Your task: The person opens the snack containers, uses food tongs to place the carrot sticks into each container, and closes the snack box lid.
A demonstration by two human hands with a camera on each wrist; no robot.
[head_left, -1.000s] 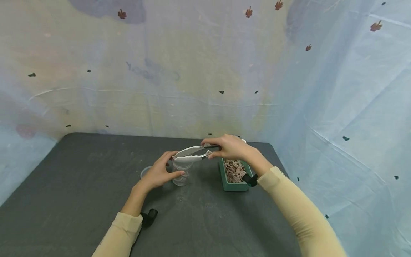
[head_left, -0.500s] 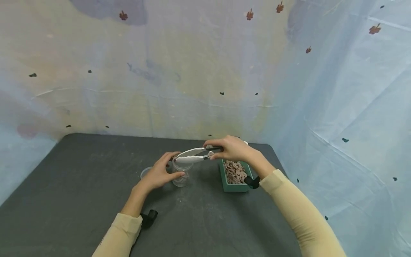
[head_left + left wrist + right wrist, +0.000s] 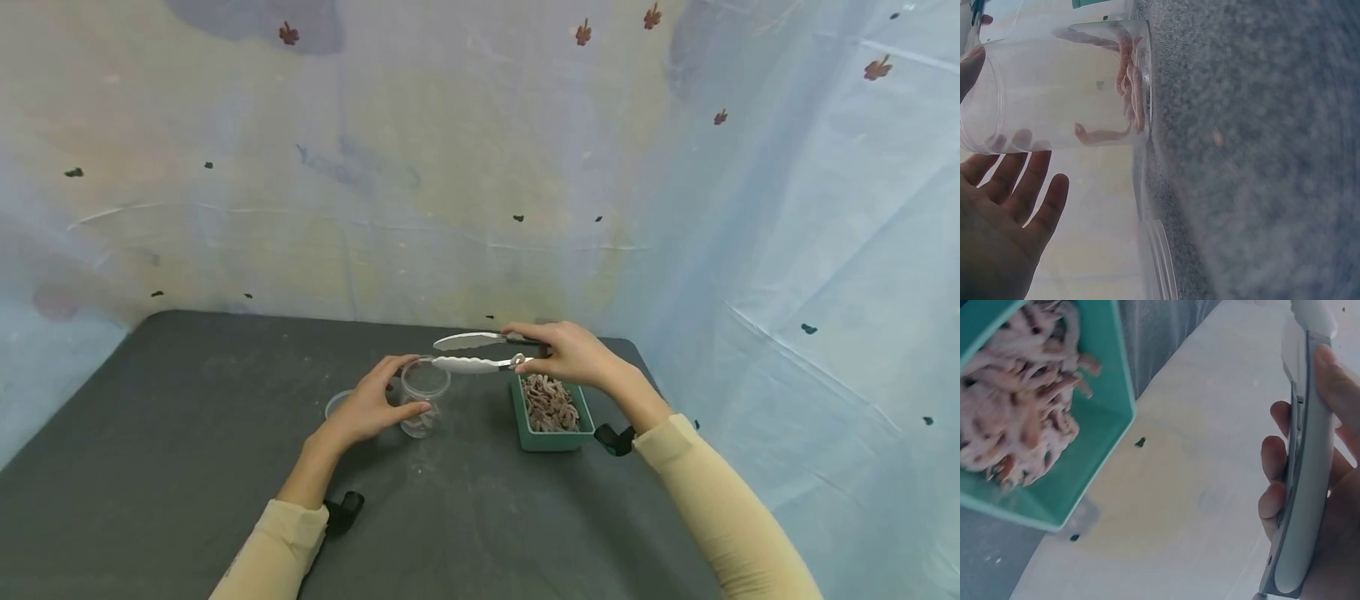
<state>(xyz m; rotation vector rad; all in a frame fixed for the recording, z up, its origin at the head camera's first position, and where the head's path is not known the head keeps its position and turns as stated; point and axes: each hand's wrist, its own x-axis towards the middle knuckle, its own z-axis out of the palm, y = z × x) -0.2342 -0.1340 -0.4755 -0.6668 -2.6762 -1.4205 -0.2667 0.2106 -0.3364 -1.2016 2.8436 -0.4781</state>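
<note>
My left hand (image 3: 372, 406) holds a clear plastic jar (image 3: 420, 423) near its rim, thumb on one side and fingers on the other. The jar stands upright on the table, its top uncovered. Several pinkish, worm-like strips (image 3: 1130, 94) lie at its bottom in the left wrist view. My right hand (image 3: 573, 357) grips white-tipped tongs (image 3: 468, 365) by the handle, above and right of the jar. The tongs' arms are spread, and nothing shows between them. Below the right hand is a green box (image 3: 555, 443) with many similar brownish strips (image 3: 550, 404).
A clear round lid (image 3: 335, 404) lies left of the jar, partly behind the left hand. The dark grey table (image 3: 465, 525) ends at a hanging pale plastic sheet (image 3: 420, 167), which also runs along the right side.
The right hand has drawn the tongs away from the jar's mouth, to the right, and their arms have spread wider. The left hand stays on the jar.
</note>
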